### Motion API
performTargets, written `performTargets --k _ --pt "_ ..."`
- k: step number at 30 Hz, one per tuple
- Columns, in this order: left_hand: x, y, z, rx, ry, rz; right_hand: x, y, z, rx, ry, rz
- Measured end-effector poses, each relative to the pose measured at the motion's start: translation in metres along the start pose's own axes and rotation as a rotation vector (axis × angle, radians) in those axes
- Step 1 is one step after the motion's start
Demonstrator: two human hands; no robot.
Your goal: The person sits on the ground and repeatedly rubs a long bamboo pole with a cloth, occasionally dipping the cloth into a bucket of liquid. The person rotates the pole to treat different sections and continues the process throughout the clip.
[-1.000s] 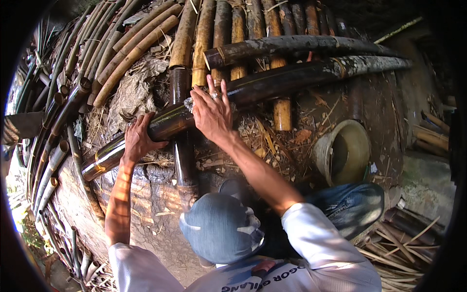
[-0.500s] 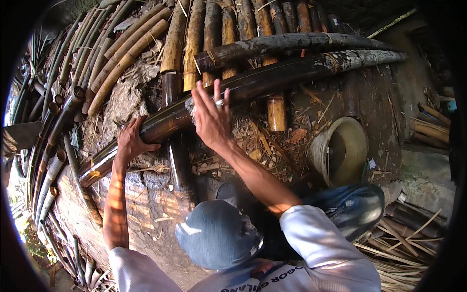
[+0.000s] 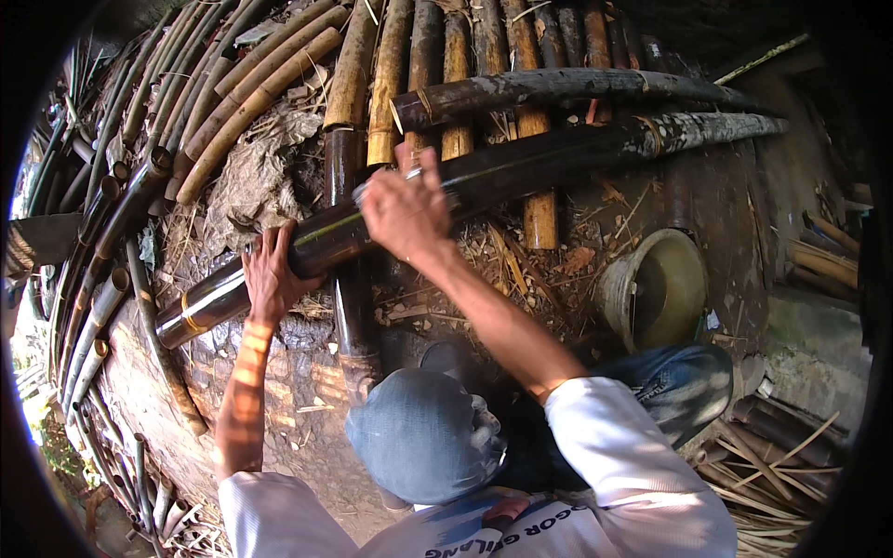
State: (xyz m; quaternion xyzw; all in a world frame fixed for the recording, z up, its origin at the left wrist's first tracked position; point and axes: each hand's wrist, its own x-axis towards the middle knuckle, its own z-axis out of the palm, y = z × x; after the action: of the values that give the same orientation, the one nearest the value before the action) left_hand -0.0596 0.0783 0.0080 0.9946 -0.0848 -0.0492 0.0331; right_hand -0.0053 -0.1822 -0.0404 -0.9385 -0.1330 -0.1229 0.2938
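A long, dark, wet-looking bamboo pole (image 3: 549,168) lies slantwise, its near end at the left and its whitish mottled end far right. My left hand (image 3: 273,271) grips it near the left end, fingers over the top and thumb along the near side. Farther along the same pole, my right hand (image 3: 406,206) presses down with curled fingers, smeared by motion. A small greyish wad (image 3: 361,193) shows at its left edge, mostly hidden by the hand. Under the pole, crosswise, runs another dark bamboo piece (image 3: 353,307).
Several brown and yellow bamboo poles (image 3: 391,88) lie side by side at the back, with a mottled pole (image 3: 558,86) across them. A pale bucket (image 3: 621,293) stands at right. Cut bamboo (image 3: 98,219) crowds the left; split strips (image 3: 767,507) lie lower right.
My right hand's fingers were spread and are now curled and blurred, still at the pole. My left hand keeps its hold. The whole view has shifted slightly.
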Motion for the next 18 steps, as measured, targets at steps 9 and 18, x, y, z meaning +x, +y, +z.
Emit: performTargets --k 9,18 --pt "-0.018 0.018 0.030 0.005 0.262 0.019 -0.006 0.247 -0.141 -0.529 0.211 0.336" --pt "-0.028 -0.004 0.028 0.066 0.276 0.020 -0.010 0.029 -0.011 0.113 0.092 -0.110"
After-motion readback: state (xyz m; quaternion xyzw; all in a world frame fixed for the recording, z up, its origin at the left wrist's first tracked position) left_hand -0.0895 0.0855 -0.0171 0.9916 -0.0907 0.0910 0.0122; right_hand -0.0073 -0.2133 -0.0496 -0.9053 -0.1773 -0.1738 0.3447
